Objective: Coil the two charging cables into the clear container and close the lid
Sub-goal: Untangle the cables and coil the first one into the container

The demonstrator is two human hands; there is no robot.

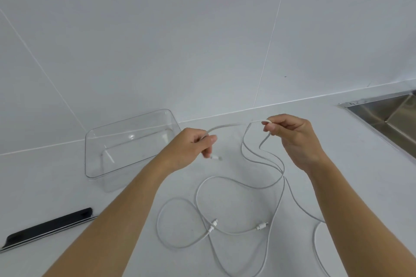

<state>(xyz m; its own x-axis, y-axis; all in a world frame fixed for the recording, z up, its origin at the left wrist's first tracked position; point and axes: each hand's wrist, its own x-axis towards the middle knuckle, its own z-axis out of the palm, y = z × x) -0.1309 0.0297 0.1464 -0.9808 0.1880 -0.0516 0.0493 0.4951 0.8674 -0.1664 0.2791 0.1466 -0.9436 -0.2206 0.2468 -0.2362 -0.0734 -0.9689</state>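
Note:
Both hands hold one white charging cable (227, 125) stretched between them above the counter. My left hand (193, 148) pinches it near its end, and the plug (216, 158) pokes out below the fingers. My right hand (292, 137) pinches it farther along, and the rest hangs down in loops. More white cable (180, 200) lies tangled on the counter, with two plugs (212, 226) (262, 225) near the front. I cannot tell where one cable ends and the other begins. The clear container (96, 141) stands open and empty to the left of my left hand.
A flat lid with a black strip (48, 228) lies on the white counter at the front left. A steel sink (391, 114) is set into the counter at the far right. A white tiled wall rises behind.

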